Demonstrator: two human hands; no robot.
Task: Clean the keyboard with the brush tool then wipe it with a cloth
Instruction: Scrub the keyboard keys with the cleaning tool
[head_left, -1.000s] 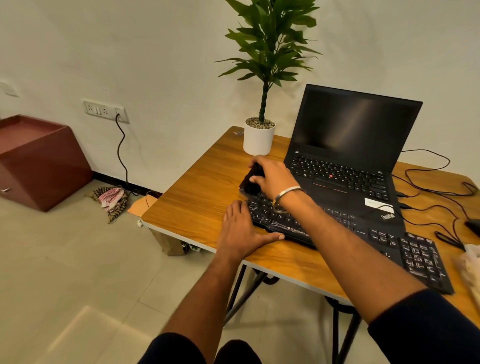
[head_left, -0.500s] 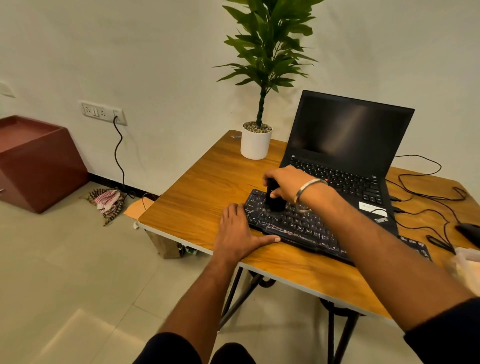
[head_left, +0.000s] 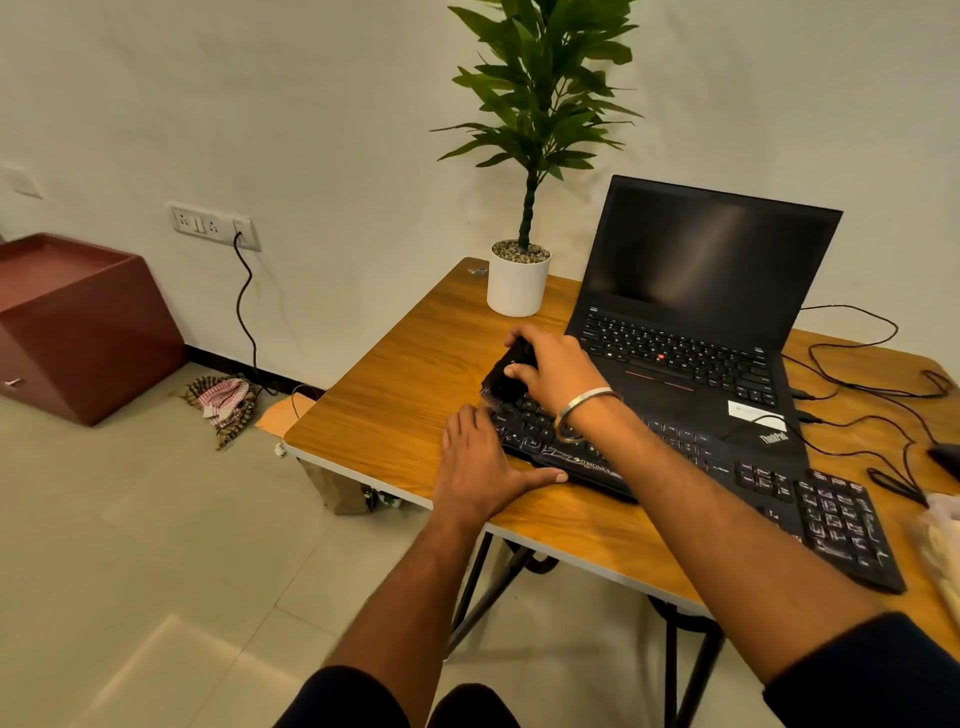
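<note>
The right hand (head_left: 558, 374) grips the light, stiff black brush (head_left: 506, 376) by its body over the keyboard (head_left: 675, 457), which the spread left hand (head_left: 480, 467) steadies, likely against sliding.

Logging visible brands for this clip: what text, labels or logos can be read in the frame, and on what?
"ZEBRONICS": front edge of the black keyboard.
"ThinkPad": palm rest of the laptop.
White sticker on the laptop: print too blurred to read.
Key legends on both keyboards: too small to read.
Wall socket plate: no readable marking.
</note>
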